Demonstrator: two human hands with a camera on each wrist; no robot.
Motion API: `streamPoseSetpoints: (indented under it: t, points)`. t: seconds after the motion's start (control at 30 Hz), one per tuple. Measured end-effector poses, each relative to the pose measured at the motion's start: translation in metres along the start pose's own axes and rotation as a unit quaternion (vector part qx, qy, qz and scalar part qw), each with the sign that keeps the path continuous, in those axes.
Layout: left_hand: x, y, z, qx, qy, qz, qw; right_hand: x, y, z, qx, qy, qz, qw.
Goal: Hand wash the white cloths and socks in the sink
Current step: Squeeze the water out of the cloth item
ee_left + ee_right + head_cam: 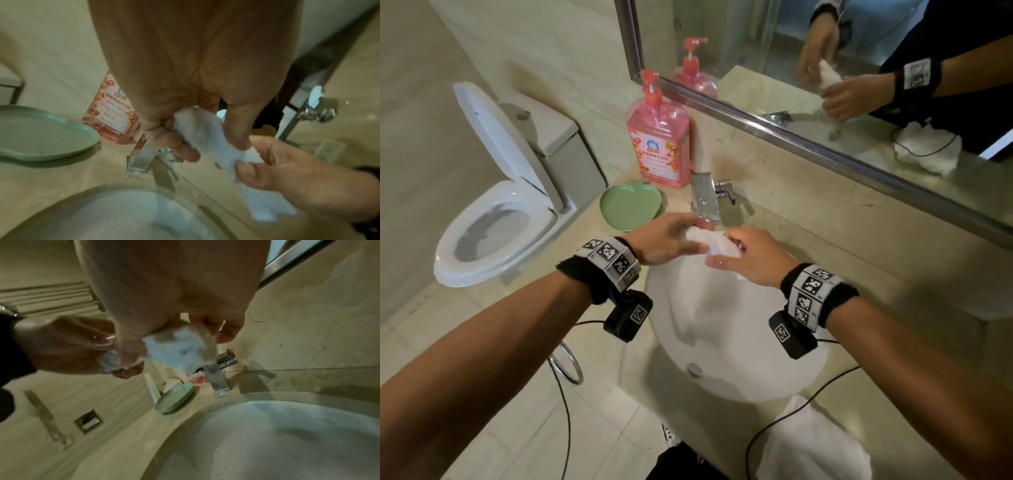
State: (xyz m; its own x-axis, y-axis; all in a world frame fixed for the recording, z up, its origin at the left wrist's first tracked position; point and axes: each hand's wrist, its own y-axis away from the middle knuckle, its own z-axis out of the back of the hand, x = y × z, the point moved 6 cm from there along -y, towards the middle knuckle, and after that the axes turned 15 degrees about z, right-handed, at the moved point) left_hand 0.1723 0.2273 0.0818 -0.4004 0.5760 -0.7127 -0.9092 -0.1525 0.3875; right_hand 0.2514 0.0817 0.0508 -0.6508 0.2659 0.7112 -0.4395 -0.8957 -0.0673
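Note:
A small wet white cloth [714, 245] is stretched between both hands above the far rim of the white sink [722, 342], just in front of the chrome tap [705, 202]. My left hand [671, 240] pinches one end of the cloth [205, 134] between thumb and fingers. My right hand [746, 257] grips the other end, and the cloth [180, 347] bunches under its fingers. Another white cloth [811, 442] lies on the counter at the sink's near right edge.
A pink pump bottle [659, 144] and a green apple-shaped dish [630, 205] stand on the counter left of the tap. An open toilet [496, 219] sits further left. A mirror [859, 68] runs along the back wall. Black cables trail over the counter's front.

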Motion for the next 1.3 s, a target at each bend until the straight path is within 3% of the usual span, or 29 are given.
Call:
streamPoseSetpoints:
  t: [0.07, 0.13, 0.27, 0.33, 0.4, 0.5, 0.6, 0.73, 0.83, 0.93, 1.07, 1.2, 1.3]
  points:
    - [0.006, 0.006, 0.013, -0.065, 0.107, 0.004, 0.992, -0.001, 0.005, -0.005, 0.014, -0.108, -0.04, 0.993]
    - [0.011, 0.012, 0.016, -0.091, 0.212, 0.038, 0.972, 0.006, 0.008, -0.011, 0.031, -0.177, -0.056, 0.982]
    - [0.012, 0.022, 0.001, -0.056, 0.358, 0.1, 0.927, 0.031, 0.007, -0.018, 0.031, -0.27, -0.066, 0.96]
    - [0.006, 0.029, -0.009, -0.018, 0.433, 0.112, 0.894, 0.039, 0.006, -0.017, 0.017, -0.243, -0.061, 0.968]
    - [0.001, 0.035, -0.014, 0.008, 0.462, 0.114, 0.879, 0.045, 0.006, -0.015, 0.007, -0.198, -0.054, 0.979]
    - [-0.002, 0.041, -0.017, 0.033, 0.435, 0.111, 0.893, 0.052, 0.01, -0.01, -0.023, -0.175, -0.044, 0.983]
    - [0.001, 0.045, -0.014, 0.036, 0.364, 0.078, 0.927, 0.058, 0.012, -0.012, -0.046, -0.185, -0.046, 0.98]
    - [0.016, 0.045, -0.006, -0.046, 0.218, 0.042, 0.974, 0.062, 0.014, -0.019, -0.122, -0.175, -0.067, 0.975]
    - [0.033, 0.047, 0.0, -0.06, 0.184, 0.061, 0.979, 0.067, 0.015, -0.027, -0.167, -0.214, -0.102, 0.957]
    - [0.043, 0.05, 0.001, -0.006, 0.153, 0.053, 0.987, 0.071, 0.017, -0.039, -0.17, -0.269, -0.119, 0.94]
    - [0.044, 0.06, -0.004, 0.077, 0.253, 0.037, 0.964, 0.075, 0.025, -0.051, -0.149, -0.278, -0.144, 0.938]
    - [0.038, 0.062, -0.005, 0.039, 0.186, 0.021, 0.981, 0.082, 0.031, -0.055, -0.14, -0.282, -0.153, 0.937]
    - [0.039, 0.058, -0.005, 0.054, 0.145, 0.033, 0.987, 0.081, 0.038, -0.049, -0.172, -0.27, -0.144, 0.937]
